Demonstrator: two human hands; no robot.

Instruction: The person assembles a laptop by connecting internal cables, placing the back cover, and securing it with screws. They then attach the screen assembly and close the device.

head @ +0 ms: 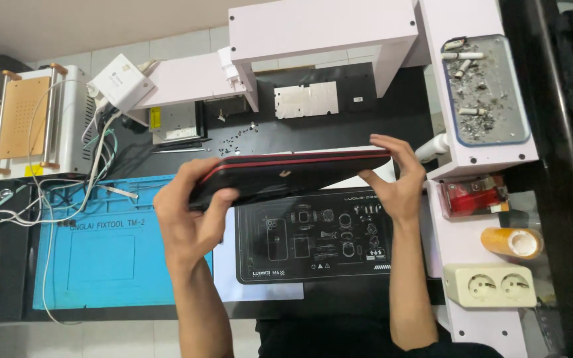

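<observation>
Both hands have the black laptop [286, 176] with the red trim up off the bench, edge-on above the black mat [313, 242] — the left hand [190, 215] clamps its near-left corner, the right hand [392, 179] wraps fingers over the far-right end. Best to keep it level and grip the shell, I'd say, with loose screws [237, 140] lying just behind. Whether it's shut tight, and its underside — can't tell from this angle.

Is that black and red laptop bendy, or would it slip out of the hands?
The laptop probably stays stiff: it spans straight between the left hand and right hand without sagging. Its smooth shell may be slippery. Likely fairly heavy, since both hands hold it.
</observation>
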